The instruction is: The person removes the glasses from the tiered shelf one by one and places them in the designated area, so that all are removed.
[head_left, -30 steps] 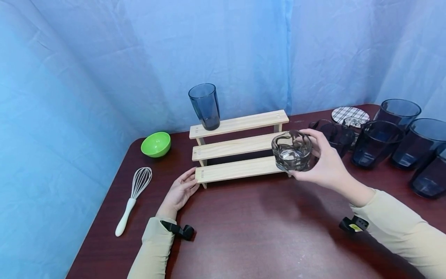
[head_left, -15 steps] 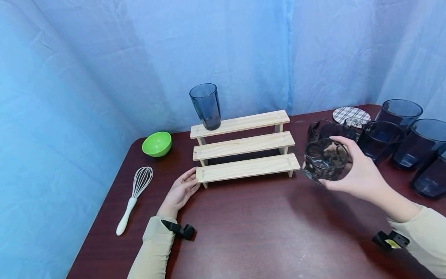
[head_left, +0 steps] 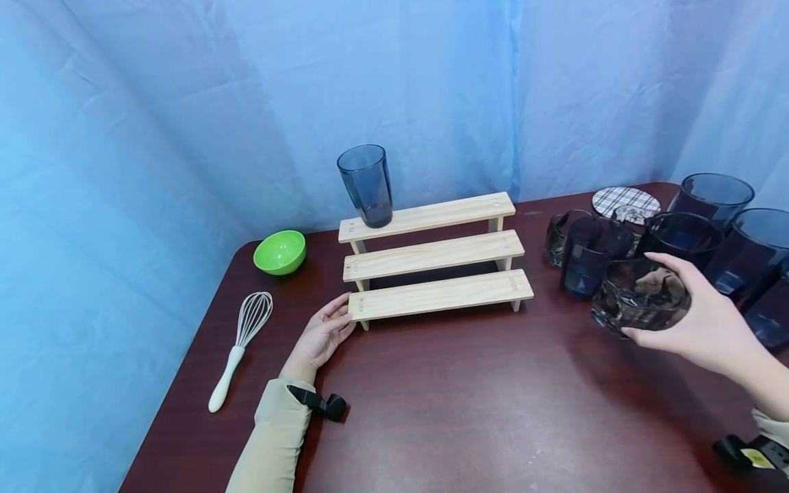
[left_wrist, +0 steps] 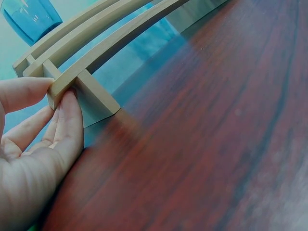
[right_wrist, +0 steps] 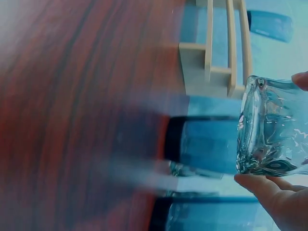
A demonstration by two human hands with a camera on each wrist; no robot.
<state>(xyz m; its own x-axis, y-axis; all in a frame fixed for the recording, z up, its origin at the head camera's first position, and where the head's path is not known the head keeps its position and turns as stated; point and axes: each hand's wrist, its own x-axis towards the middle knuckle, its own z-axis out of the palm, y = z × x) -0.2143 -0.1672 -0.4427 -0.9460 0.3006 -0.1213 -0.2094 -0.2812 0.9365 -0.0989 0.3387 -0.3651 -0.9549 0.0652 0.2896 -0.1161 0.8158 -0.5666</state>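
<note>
My left hand (head_left: 322,337) pinches the left end of the lowest shelf of a three-step wooden display rack (head_left: 440,294). In the left wrist view its thumb and fingers (left_wrist: 69,118) meet around the shelf's end. At the far right my right hand (head_left: 711,322) holds a clear, wavy-sided drinking glass (head_left: 635,298) between thumb and fingers. Seen from the right wrist, this wavy glass (right_wrist: 272,127) is off the table, apart from the tumblers beyond it. One tall blue tumbler (head_left: 368,188) stands upright on the left of the rack's top shelf.
Several dark blue tumblers (head_left: 588,263) crowd the table's right side, with another wavy clear glass (head_left: 556,243) among them. A checked round coaster (head_left: 616,198) lies behind. On the left are a green bowl (head_left: 279,253) and a white whisk (head_left: 231,366). Blue curtains (head_left: 431,89) enclose the table.
My right hand has carried the wavy glass rightward, from in front of the rack's right end to beside the tumblers. The left hand has kept its hold on the rack.
</note>
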